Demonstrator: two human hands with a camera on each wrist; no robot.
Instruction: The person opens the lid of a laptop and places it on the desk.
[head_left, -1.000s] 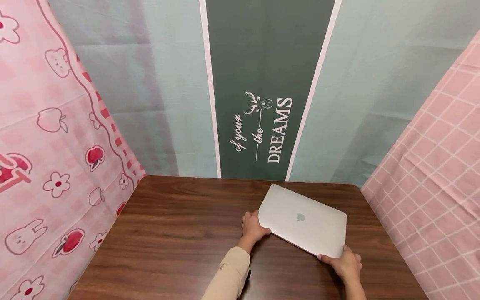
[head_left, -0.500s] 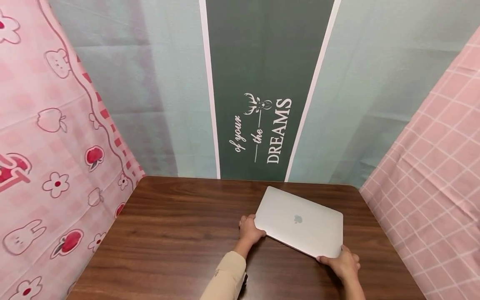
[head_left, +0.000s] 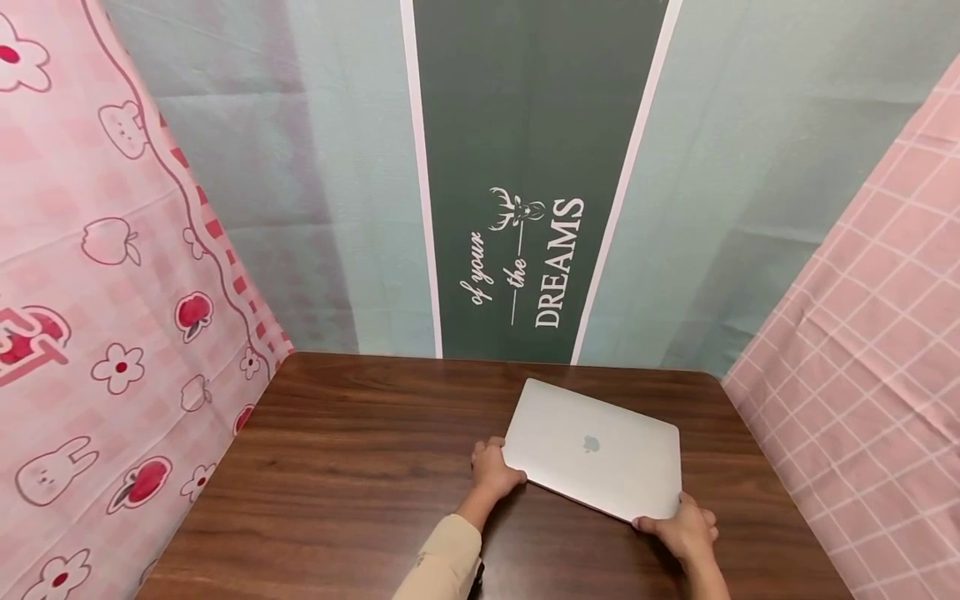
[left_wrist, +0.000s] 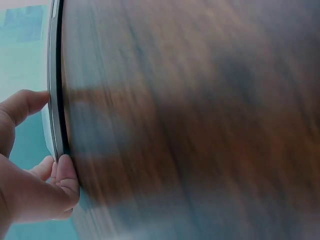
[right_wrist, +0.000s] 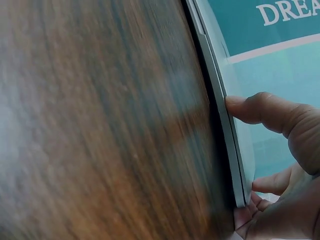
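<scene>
A closed silver laptop (head_left: 592, 450) with an apple logo on its lid lies at a slant on the right half of the wooden table. Its near edge is toward me. At its left near corner my left hand (head_left: 495, 472) grips it, the thumb against the front edge and the other fingers round the side. My right hand (head_left: 686, 527) holds the right near corner in a similar way. Both wrist views show the laptop's thin edge (left_wrist: 56, 85) close to the tabletop, fingertips (right_wrist: 245, 217) tucked at the corner. Whether it is slightly lifted I cannot tell.
The brown wood-grain table (head_left: 337, 475) extends to the left of the laptop. Behind it hangs a green and grey-blue cloth (head_left: 525, 100) with white lettering. Pink patterned cloths stand at the left (head_left: 112, 292) and right (head_left: 877, 350) sides.
Both hands have shifted the laptop left and a little toward me. It has also turned slightly, so its slant is smaller. The grip looks the same.
</scene>
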